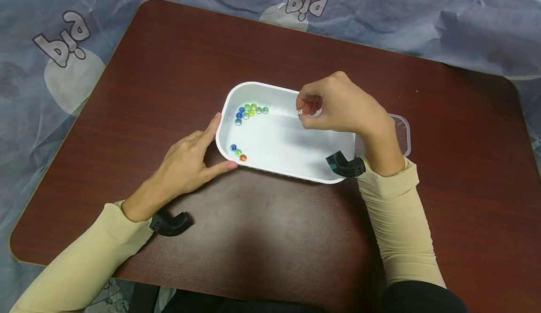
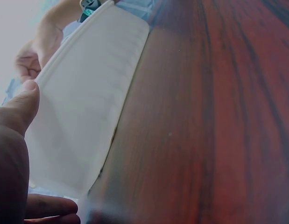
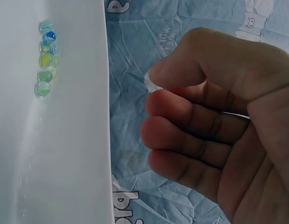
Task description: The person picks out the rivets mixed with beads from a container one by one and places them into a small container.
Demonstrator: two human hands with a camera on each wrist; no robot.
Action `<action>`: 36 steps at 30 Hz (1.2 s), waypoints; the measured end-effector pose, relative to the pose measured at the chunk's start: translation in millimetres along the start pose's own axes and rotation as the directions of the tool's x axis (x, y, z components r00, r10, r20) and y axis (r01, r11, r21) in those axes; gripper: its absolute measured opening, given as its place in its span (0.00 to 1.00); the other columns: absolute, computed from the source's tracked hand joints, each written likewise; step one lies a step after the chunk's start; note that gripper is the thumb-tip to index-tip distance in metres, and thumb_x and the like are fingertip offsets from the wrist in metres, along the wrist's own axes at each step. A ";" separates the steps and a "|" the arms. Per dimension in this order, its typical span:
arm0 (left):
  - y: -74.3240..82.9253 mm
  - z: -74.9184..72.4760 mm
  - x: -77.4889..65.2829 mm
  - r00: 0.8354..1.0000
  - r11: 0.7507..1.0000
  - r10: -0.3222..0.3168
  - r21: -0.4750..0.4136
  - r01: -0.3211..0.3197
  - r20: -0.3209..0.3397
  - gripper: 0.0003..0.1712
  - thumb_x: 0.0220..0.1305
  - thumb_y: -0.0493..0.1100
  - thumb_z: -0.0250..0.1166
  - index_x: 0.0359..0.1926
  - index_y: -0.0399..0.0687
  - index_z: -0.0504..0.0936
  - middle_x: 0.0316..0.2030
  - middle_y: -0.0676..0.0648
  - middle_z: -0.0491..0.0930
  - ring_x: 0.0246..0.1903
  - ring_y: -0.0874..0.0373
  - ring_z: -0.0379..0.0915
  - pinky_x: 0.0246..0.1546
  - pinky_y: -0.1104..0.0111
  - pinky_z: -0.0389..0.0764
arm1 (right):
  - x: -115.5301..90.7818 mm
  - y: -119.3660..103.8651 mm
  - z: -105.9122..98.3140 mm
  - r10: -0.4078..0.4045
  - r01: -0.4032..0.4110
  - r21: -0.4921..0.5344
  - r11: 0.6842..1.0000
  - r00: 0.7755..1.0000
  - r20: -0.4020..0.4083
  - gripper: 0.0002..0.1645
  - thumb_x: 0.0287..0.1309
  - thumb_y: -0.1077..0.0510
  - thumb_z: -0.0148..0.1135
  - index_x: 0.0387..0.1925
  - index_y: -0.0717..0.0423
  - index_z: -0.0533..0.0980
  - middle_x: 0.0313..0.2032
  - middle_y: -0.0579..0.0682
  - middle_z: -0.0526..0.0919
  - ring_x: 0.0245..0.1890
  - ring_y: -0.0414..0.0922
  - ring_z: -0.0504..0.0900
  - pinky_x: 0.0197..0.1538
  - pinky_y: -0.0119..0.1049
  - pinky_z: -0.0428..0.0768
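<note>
My right hand (image 1: 340, 104) is over the right half of a white plastic tray (image 1: 291, 137), with thumb and index finger pinching a small clear marble (image 3: 150, 84). Only a sliver of that marble shows between the fingertips. My left hand (image 1: 186, 160) lies at the tray's left end, its straight fingers and thumb spread along the outer wall, the thumb right at the rim. Inside the tray, several green, blue and yellow glass marbles (image 1: 252, 112) cluster at the far left. Nearer the front left corner are a blue, a green and an orange marble (image 1: 243, 157).
A clear plastic container edge (image 1: 405, 134) sticks out past the tray's right end, partly behind my right forearm. Everything stands on a dark red-brown wooden table (image 1: 190, 59). Grey-blue printed cloth (image 1: 372, 12) surrounds the table's far and left edges.
</note>
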State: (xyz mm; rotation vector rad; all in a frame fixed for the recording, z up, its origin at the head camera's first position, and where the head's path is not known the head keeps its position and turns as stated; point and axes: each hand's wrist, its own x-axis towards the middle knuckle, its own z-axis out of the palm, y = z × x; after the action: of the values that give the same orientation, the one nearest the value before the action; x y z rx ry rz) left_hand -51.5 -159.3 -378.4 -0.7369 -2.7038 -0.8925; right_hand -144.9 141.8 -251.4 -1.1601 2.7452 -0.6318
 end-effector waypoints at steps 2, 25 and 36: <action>-0.3 -0.1 0.1 1.000 1.000 -0.005 -0.003 0.005 0.007 0.62 0.58 0.83 0.41 0.77 0.40 0.53 0.50 0.31 0.81 0.42 0.43 0.78 0.38 0.51 0.76 | -3.0 2.1 -1.4 0.003 -0.003 -0.004 1.000 1.000 -0.008 0.05 0.45 0.67 0.63 0.25 0.55 0.81 0.20 0.43 0.80 0.24 0.38 0.77 0.32 0.30 0.73; 1.0 -1.4 -0.2 1.000 1.000 -0.014 -0.003 0.014 0.017 0.62 0.58 0.83 0.41 0.77 0.40 0.53 0.52 0.30 0.79 0.43 0.41 0.78 0.38 0.50 0.76 | -35.2 18.6 -21.7 0.121 -0.124 -0.023 0.992 0.989 -0.090 0.07 0.44 0.68 0.65 0.24 0.52 0.82 0.21 0.40 0.80 0.23 0.37 0.78 0.30 0.23 0.71; 0.3 -1.7 0.1 0.999 1.000 -0.028 -0.006 0.028 0.030 0.62 0.57 0.83 0.41 0.77 0.40 0.53 0.52 0.29 0.79 0.45 0.41 0.78 0.40 0.49 0.76 | -48.8 24.5 -30.1 0.225 -0.227 -0.016 0.974 0.971 -0.086 0.07 0.46 0.67 0.67 0.26 0.51 0.83 0.22 0.42 0.82 0.23 0.38 0.78 0.31 0.23 0.71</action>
State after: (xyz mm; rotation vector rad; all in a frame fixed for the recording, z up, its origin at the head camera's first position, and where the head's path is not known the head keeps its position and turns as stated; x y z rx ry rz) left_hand -51.4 -160.0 -376.9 -0.7203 -2.7449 -0.9042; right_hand -134.1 201.7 -237.6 -0.8242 2.9050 -0.6310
